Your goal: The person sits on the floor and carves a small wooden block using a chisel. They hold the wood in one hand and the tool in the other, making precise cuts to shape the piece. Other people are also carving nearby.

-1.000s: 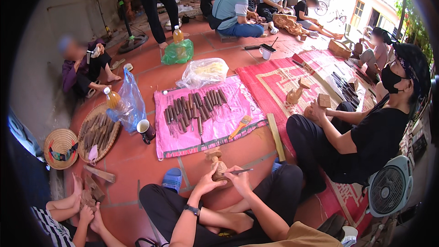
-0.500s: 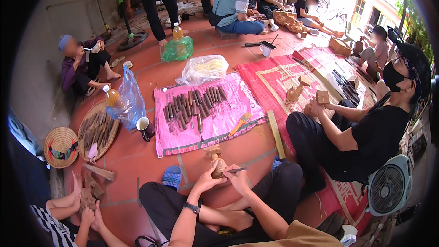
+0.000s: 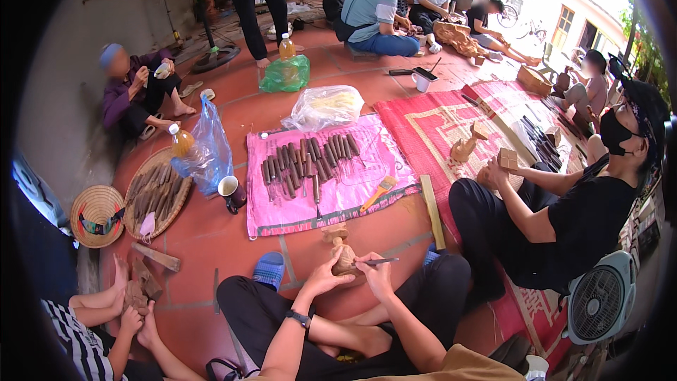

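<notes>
A small carved wooden figure (image 3: 343,259) with a rounded body stands above my crossed legs. My left hand (image 3: 324,276) is closed round its lower left side and steadies it. My right hand (image 3: 377,275) grips a slim dark pen-like tool (image 3: 384,261), its tip against or close to the figure's right side. Whether it is a pencil or a fine chisel I cannot tell. Just beyond the figure lies a pale wooden block (image 3: 335,231). On the pink sheet (image 3: 271,213) are several dark-handled carving tools (image 3: 317,189) and a flat brush (image 3: 379,194).
A mug (image 3: 231,194), a blue bag (image 3: 211,152) and a basket of wooden handles (image 3: 176,222) stand to the left. A wooden bar (image 3: 431,212) lies to the right. A person in black (image 3: 564,204) sits close by on the right; another person's hands (image 3: 141,321) hold wood at lower left.
The whole view has shifted slightly to the right and down. My right hand has moved a little up along the figure with the tool; my left hand keeps its hold.
</notes>
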The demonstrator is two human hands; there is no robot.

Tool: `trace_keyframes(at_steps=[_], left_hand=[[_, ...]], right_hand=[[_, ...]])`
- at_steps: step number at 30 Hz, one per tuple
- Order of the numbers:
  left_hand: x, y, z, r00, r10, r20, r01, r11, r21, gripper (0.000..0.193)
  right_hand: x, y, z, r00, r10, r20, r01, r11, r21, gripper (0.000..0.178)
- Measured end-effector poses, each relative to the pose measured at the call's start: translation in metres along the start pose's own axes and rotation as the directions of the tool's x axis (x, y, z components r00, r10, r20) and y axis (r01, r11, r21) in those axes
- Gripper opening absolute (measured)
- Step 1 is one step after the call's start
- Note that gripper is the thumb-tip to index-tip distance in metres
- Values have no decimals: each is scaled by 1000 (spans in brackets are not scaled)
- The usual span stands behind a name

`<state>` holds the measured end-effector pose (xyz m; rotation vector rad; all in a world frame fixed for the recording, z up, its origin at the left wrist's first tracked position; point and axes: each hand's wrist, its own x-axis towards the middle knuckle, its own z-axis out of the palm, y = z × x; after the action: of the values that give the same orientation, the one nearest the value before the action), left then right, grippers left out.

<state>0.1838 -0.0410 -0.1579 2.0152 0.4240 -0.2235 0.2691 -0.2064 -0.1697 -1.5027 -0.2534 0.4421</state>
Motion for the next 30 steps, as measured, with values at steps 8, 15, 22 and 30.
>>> trace_keyframes(at_steps=[8, 15, 22, 30], left_hand=[[-2, 6, -1, 999, -31, 21, 31, 999, -7, 110], [-1, 6, -1, 1000, -20, 23, 19, 1000, 12, 110], [0, 1, -1, 999, -9, 35, 9, 1000, -8, 110], [-2, 0, -1, 1000, -9, 25, 8, 1000, 5, 109]], right_hand=[[4, 16, -5, 999, 50, -13, -47, 984, 174, 5], [-8, 0, 16, 995, -101, -25, 95, 979, -183, 4], [1, -1, 5, 997, 56, -55, -47, 987, 154, 3], [7, 2, -4, 985, 173, 19, -172, 947, 272, 4]])
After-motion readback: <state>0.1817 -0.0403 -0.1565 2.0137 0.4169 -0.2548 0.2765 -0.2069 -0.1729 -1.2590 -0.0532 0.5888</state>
